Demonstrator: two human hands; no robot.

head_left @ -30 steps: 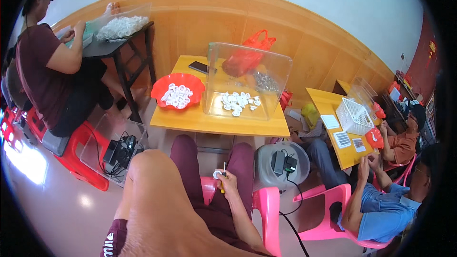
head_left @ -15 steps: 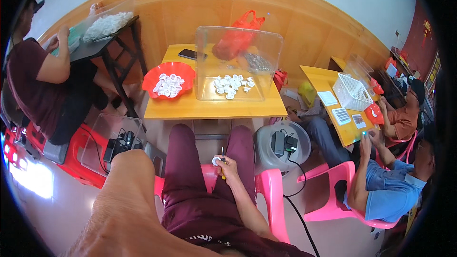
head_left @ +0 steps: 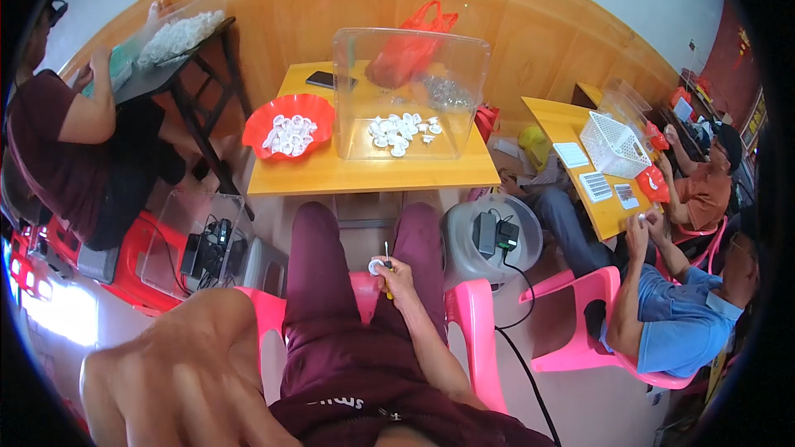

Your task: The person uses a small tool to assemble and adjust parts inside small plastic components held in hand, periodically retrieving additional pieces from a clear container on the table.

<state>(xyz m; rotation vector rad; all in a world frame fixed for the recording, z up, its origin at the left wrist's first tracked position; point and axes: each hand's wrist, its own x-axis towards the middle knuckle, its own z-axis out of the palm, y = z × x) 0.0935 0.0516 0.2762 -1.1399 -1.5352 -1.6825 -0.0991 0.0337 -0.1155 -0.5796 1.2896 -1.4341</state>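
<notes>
My right hand [head_left: 399, 280], above my lap, is closed around a screwdriver [head_left: 386, 249] with a yellow and black handle, its thin shaft pointing up. The same fingers pinch a small white round part [head_left: 375, 266]. Large and close at the lower left is my left hand [head_left: 178, 368], with its back and knuckles showing. Its fingers run down toward the lower edge, so what they hold, if anything, is hidden. On the table ahead [head_left: 373, 180], a red scalloped bowl [head_left: 258, 134] holds several white parts. More white parts [head_left: 399, 134] lie at a clear plastic bin [head_left: 411, 36].
A phone [head_left: 321, 79] and a red plastic bag [head_left: 414, 45] are at the table's back. Chargers fill a clear tub [head_left: 460, 228] at right and a clear box [head_left: 161, 236] at left. A black cable [head_left: 530, 389] crosses the floor. People sit at tables on both sides.
My left hand has swung so that its knuckles now show where the raised forearm was. My right hand keeps the screwdriver and white part, slightly higher in view. The whole view has shifted a little.
</notes>
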